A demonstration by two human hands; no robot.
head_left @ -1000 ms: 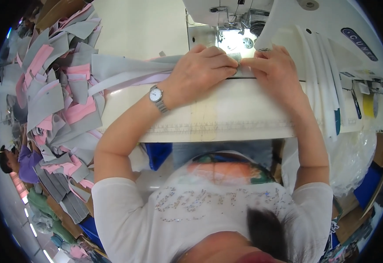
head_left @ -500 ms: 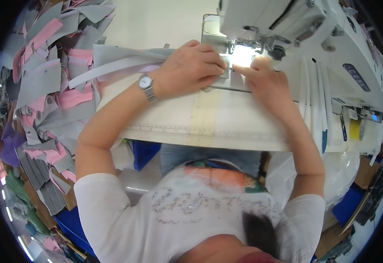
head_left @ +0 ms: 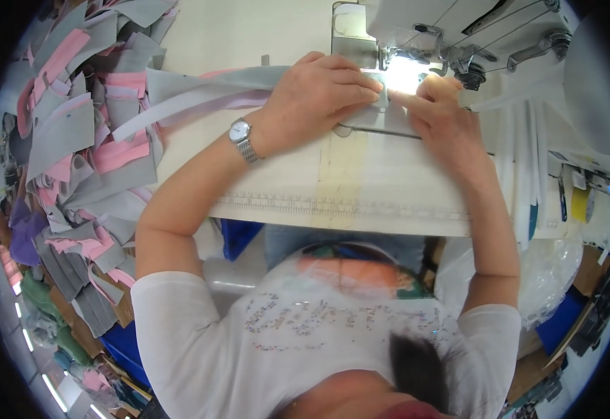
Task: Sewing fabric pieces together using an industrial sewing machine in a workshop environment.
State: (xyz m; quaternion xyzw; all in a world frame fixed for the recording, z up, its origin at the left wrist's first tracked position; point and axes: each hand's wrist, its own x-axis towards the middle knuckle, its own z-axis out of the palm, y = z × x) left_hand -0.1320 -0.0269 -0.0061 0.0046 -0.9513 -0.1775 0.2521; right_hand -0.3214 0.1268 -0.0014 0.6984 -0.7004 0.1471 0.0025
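My left hand [head_left: 322, 98], a watch [head_left: 240, 131] on its wrist, is closed on a long grey fabric piece [head_left: 214, 84] at the sewing machine's [head_left: 416, 24] needle area. A pale narrow strip [head_left: 172, 108] trails leftward from under that hand, and some pink shows along the fabric's far edge. Just right of the bright machine lamp [head_left: 406, 75] is my right hand [head_left: 451, 115]. Its index finger points left toward the needle and its other fingers are curled. Glare and the fingers hide the stitching spot and whatever the right hand grips.
Grey and pink fabric pieces [head_left: 102, 140] are heaped at the left. A ruler scale [head_left: 305, 202] runs along the table's near edge. White strips [head_left: 521, 150] hang over the table at the right, near a yellow roll [head_left: 582, 204]. Clear plastic [head_left: 546, 279] lies below.
The view has shifted, so table and machine sit further right in the picture. Both hands keep nearly the same places by the needle; little fabric movement shows.
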